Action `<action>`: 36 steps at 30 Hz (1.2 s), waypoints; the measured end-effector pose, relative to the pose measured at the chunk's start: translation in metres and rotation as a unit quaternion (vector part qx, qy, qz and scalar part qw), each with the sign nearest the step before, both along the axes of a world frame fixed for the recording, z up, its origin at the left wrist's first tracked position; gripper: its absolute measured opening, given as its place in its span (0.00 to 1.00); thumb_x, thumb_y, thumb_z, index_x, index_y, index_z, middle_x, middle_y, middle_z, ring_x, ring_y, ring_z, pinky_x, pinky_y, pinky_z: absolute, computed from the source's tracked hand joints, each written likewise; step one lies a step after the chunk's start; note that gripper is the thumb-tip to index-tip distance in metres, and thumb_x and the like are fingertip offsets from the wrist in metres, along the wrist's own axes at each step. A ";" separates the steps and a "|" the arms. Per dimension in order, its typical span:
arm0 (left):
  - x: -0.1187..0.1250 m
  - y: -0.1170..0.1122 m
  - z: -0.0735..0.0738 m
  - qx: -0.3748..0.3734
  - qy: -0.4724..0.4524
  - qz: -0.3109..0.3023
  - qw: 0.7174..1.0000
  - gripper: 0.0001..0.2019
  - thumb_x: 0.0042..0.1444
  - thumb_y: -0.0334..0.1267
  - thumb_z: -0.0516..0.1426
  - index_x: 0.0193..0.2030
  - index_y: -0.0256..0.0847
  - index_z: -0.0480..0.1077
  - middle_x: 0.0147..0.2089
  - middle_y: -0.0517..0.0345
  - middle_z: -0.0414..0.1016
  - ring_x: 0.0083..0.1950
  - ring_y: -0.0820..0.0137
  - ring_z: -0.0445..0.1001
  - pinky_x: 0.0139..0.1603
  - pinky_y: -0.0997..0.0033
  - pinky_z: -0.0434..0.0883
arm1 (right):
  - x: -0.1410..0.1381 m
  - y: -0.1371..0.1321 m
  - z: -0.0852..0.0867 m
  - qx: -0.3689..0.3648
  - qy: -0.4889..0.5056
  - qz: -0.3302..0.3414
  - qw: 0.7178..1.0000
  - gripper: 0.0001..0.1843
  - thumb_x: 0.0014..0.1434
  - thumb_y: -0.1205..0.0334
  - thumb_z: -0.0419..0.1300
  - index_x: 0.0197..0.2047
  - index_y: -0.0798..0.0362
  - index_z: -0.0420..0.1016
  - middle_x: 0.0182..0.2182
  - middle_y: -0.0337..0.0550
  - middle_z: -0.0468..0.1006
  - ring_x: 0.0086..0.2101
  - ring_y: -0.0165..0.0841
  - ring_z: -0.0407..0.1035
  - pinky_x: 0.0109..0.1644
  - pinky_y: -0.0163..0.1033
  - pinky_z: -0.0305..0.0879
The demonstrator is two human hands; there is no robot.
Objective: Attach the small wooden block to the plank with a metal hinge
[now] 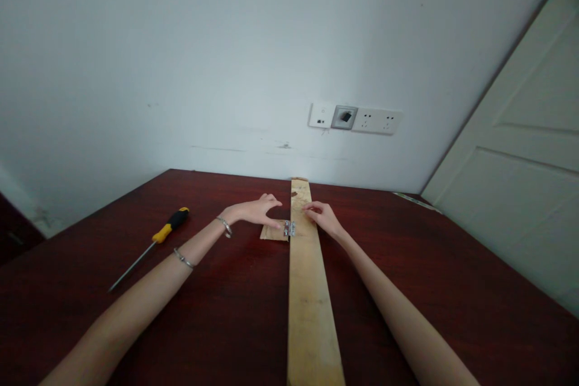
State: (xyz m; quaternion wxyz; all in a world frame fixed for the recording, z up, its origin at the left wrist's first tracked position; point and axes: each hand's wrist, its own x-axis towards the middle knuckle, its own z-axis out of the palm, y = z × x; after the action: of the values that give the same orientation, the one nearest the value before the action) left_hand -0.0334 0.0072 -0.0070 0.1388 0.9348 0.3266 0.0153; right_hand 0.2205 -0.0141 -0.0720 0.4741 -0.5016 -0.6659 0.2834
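A long pale wooden plank (310, 301) lies lengthwise on a dark red table (226, 313), running from the near edge to the wall. A small wooden piece (272, 233) sits against its left side, joined by a small metal hinge (289, 228). My left hand (256, 211) rests on the small piece, fingers stretched toward the hinge, with bracelets on the wrist and forearm. My right hand (322, 216) lies on the plank just right of the hinge, fingers curled and fingertips pressing the wood.
A screwdriver (151, 246) with a yellow and black handle lies on the table to the left. A white wall with a socket panel (355, 118) stands behind the table. A white door (520, 163) is at the right.
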 end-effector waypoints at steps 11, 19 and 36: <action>-0.085 0.008 0.040 0.129 0.116 0.139 0.975 0.22 0.57 0.44 0.54 0.57 0.38 0.65 0.56 0.44 0.66 0.56 0.57 0.65 0.52 0.64 0.65 | -0.002 -0.004 0.026 0.015 0.025 0.000 1.000 0.14 0.47 0.55 0.59 0.32 0.55 0.79 0.34 0.47 0.80 0.32 0.36 0.71 0.30 0.36 0.66; -0.181 -0.011 0.036 0.119 0.189 0.351 0.909 0.13 0.54 0.39 0.56 0.45 0.38 0.71 0.47 0.45 0.74 0.46 0.60 0.74 0.39 0.71 0.67 | -0.010 -0.013 0.044 0.022 0.019 0.036 0.999 0.14 0.51 0.54 0.59 0.32 0.56 0.79 0.28 0.45 0.78 0.27 0.32 0.69 0.25 0.33 0.65; -0.216 -0.022 0.006 0.003 0.144 0.436 0.888 0.15 0.48 0.48 0.58 0.27 0.36 0.68 0.23 0.52 0.71 0.25 0.68 0.71 0.25 0.75 0.61 | -0.028 -0.023 0.050 -0.001 0.013 0.097 0.995 0.14 0.49 0.54 0.61 0.33 0.55 0.80 0.27 0.44 0.78 0.26 0.30 0.69 0.23 0.32 0.66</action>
State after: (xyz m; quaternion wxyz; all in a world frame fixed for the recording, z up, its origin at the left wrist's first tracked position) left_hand -0.2496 -0.0145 -0.0006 0.0671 0.6907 0.7175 -0.0596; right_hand 0.1927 -0.0373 -0.0220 0.4523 -0.4312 -0.7049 0.3355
